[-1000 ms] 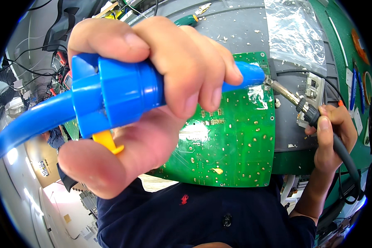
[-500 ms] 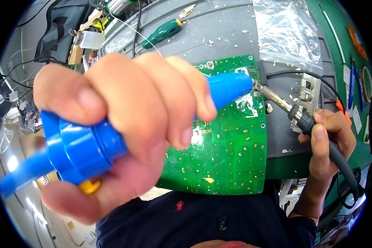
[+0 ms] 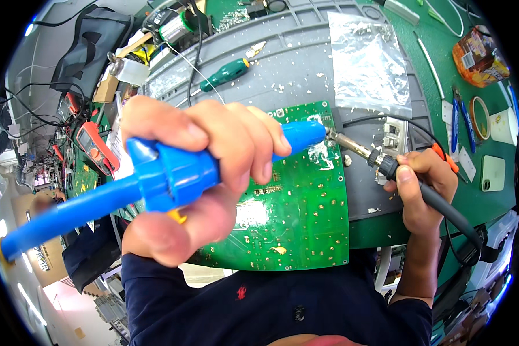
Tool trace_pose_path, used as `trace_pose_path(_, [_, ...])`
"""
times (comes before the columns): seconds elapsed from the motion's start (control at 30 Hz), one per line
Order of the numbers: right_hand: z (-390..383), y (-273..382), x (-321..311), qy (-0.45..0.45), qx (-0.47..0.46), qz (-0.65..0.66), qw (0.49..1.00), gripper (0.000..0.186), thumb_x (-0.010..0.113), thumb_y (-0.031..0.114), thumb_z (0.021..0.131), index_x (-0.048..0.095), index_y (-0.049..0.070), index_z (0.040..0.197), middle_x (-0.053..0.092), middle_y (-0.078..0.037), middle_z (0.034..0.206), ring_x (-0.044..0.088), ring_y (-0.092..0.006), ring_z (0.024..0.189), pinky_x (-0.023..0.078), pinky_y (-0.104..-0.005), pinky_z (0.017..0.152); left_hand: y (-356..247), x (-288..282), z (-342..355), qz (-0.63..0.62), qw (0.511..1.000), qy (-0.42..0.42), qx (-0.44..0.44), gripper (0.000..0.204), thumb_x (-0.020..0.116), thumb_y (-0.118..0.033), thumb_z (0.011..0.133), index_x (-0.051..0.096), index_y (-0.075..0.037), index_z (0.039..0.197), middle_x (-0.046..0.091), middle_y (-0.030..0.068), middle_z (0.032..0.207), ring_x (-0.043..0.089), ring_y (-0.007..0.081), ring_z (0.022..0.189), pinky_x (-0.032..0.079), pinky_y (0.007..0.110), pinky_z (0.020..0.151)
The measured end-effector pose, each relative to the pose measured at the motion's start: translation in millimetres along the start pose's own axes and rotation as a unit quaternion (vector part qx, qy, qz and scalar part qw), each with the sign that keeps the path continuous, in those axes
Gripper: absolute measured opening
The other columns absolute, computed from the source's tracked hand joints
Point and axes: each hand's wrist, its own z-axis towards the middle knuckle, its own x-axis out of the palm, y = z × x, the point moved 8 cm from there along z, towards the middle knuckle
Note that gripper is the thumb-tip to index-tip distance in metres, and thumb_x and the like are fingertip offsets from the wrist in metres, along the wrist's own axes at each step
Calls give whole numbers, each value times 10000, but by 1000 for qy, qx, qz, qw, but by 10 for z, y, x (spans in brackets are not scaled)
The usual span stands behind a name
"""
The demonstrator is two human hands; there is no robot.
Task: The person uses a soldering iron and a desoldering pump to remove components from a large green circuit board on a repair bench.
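My left hand [image 3: 239, 135] is closed around a blue solder sucker [image 3: 176, 176], whose thumb lies along its near side. The sucker's nozzle slants up to the right, over the upper right part of a green circuit board [image 3: 305, 216]. My right hand [image 3: 424, 184] grips a soldering iron [image 3: 352, 144] by its dark handle, and its tip meets the nozzle's end. White residue smears the board near the tips. Whether either tip touches a solder joint cannot be made out. The left hand hides the board's upper left area.
Beneath the board's far side lies a grey work mat [image 3: 294, 63] with scattered crumbs. On it are a green-handled screwdriver [image 3: 228, 75] and a clear plastic bag [image 3: 369, 63]. Left stands a red multimeter [image 3: 96, 147]; right are blue tweezers [image 3: 454, 124], a tape roll [image 3: 479, 117] and a phone [image 3: 493, 173].
The view has shifted, showing more of the bench on both sides. My left hand and the solder sucker appear smaller, farther from the camera. Both tips stay together above the board.
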Motion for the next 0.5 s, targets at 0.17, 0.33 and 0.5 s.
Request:
trace_pose_path(0.17, [-12, 30, -10, -5, -5, 1, 1000, 66, 564, -5, 797, 559, -29, 736, 575, -75, 610, 577, -109, 540, 491, -257, 637, -12, -24, 53, 47, 999, 13, 13, 421, 552, -436, 870, 386, -91, 1047, 527, 49, 777, 568, 202, 746, 487, 407, 756])
trace_pose_path(0.33, [-3, 72, -25, -20, -44, -12, 999, 62, 576, 4, 790, 581, -34, 741, 581, -66, 563, 563, -88, 511, 447, -214, 509, 224, -119, -2, 215, 964, -11, -159, 231, 579, -235, 878, 475, -35, 930, 606, 144, 927, 594, 203, 861, 490, 355, 771])
trace_pose_path(0.5, [-14, 47, -45, -24, -43, -13, 999, 73, 591, 22, 781, 578, -19, 721, 588, -64, 548, 562, -80, 503, 446, -209, 511, 141, -347, 102, 215, 969, -80, -87, 335, 438, -311, 928, 536, -33, 768, 621, 129, 803, 575, 158, 722, 458, 312, 713])
